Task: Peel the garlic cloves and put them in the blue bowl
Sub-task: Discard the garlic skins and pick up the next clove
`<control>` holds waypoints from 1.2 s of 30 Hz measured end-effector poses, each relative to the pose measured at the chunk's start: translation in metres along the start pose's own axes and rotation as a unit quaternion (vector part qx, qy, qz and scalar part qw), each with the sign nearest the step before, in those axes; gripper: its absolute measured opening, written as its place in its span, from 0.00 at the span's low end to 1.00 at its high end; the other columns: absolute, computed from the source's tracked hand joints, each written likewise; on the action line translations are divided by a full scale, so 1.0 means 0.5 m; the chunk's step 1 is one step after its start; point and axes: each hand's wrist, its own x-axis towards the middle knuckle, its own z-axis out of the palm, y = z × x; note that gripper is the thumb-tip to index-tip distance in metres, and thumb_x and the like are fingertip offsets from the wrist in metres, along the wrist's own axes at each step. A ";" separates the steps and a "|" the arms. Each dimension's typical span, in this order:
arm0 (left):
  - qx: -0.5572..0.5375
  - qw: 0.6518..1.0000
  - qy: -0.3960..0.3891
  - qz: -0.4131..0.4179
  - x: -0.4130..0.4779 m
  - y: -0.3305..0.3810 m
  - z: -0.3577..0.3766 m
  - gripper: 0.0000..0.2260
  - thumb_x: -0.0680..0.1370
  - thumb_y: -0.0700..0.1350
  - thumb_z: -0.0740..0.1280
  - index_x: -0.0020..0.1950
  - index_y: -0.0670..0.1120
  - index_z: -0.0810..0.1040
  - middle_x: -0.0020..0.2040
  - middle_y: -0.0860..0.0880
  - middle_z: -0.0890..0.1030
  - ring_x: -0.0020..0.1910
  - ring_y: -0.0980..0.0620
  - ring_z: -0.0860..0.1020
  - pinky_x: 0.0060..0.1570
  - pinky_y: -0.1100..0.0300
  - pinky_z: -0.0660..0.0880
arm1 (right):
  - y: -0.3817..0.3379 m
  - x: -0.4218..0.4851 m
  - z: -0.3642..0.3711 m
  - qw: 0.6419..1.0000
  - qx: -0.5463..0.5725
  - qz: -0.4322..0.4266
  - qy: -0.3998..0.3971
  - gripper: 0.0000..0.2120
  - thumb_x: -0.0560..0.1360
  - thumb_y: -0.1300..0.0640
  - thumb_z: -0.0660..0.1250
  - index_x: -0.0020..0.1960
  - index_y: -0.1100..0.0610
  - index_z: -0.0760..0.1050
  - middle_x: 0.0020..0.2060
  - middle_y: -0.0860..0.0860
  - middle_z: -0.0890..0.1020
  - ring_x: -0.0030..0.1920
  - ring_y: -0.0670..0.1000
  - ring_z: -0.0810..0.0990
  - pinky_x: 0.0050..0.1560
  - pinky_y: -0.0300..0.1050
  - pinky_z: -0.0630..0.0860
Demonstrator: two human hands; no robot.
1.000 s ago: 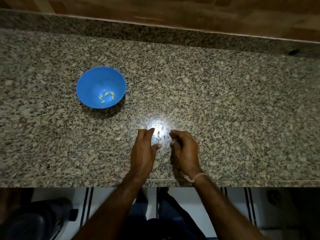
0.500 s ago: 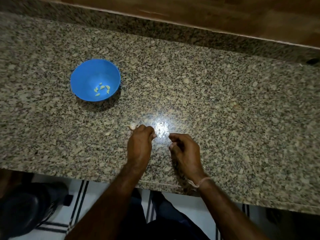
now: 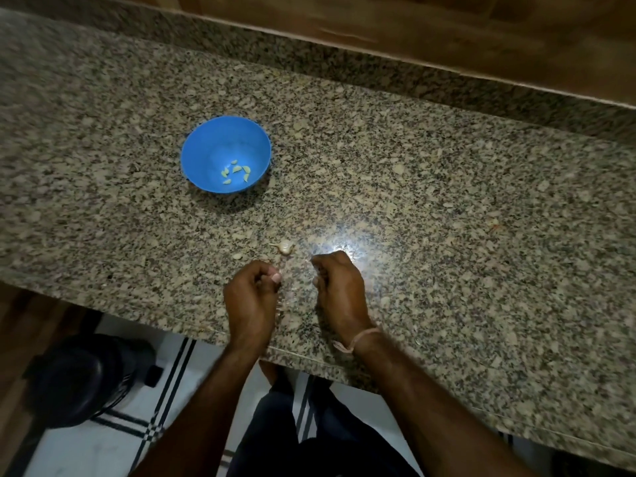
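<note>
A blue bowl [image 3: 206, 146] stands on the granite counter at the left and holds several peeled garlic cloves [image 3: 237, 173]. A small garlic bulb piece with a stem [image 3: 285, 247] lies on the counter just beyond my hands. A loose clove [image 3: 237, 257] lies to its left. My left hand [image 3: 253, 297] hovers near the counter's front edge, its fingers curled and its thumb pinching a small pale piece that looks like a clove. My right hand [image 3: 339, 287] is beside it with fingers curled, and nothing shows in it. The two hands are apart.
The speckled granite counter [image 3: 447, 201] runs to a raised back ledge [image 3: 344, 70] under wooden panelling. A bright light reflection [image 3: 344, 242] sits just beyond my right hand. Below the front edge are a dark round object [image 3: 86, 376] on the striped floor and my legs.
My left hand was on the garlic bulb piece and has drawn back towards me, leaving it on the counter. My right hand has barely moved. The camera view has tilted.
</note>
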 end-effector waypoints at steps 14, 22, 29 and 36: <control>-0.017 0.997 0.031 -0.068 -0.029 -0.037 -0.017 0.08 0.78 0.34 0.71 0.42 0.46 0.81 0.39 0.56 0.82 0.38 0.67 0.78 0.37 0.77 0.70 | 0.006 -0.002 0.018 0.993 -0.054 -0.083 -0.069 0.24 0.74 0.64 0.78 0.68 0.60 0.77 0.63 0.59 0.76 0.63 0.59 0.74 0.62 0.58 0.75; -0.022 0.996 0.028 -0.079 -0.026 -0.027 -0.022 0.11 0.78 0.36 0.72 0.40 0.50 0.80 0.37 0.57 0.81 0.36 0.66 0.78 0.38 0.71 0.73 | -0.022 0.013 0.056 0.987 -0.101 -0.119 0.024 0.09 0.74 0.68 0.73 0.45 0.55 0.80 0.43 0.49 0.79 0.45 0.52 0.75 0.39 0.48 0.72; -0.025 0.996 0.012 -0.083 -0.028 -0.030 -0.034 0.10 0.77 0.38 0.73 0.40 0.50 0.81 0.39 0.57 0.83 0.40 0.61 0.80 0.44 0.61 0.77 | -0.032 -0.020 0.050 0.955 -0.250 -0.157 0.009 0.10 0.72 0.66 0.74 0.46 0.53 0.77 0.42 0.50 0.79 0.43 0.51 0.73 0.39 0.42 0.61; -0.059 0.992 0.027 -0.105 -0.032 -0.061 -0.101 0.09 0.77 0.35 0.73 0.41 0.47 0.82 0.37 0.56 0.82 0.35 0.67 0.78 0.35 0.75 0.71 | -0.114 -0.063 0.112 0.944 0.255 0.186 -0.101 0.12 0.81 0.64 0.67 0.39 0.55 0.77 0.30 0.47 0.77 0.33 0.50 0.74 0.34 0.44 0.74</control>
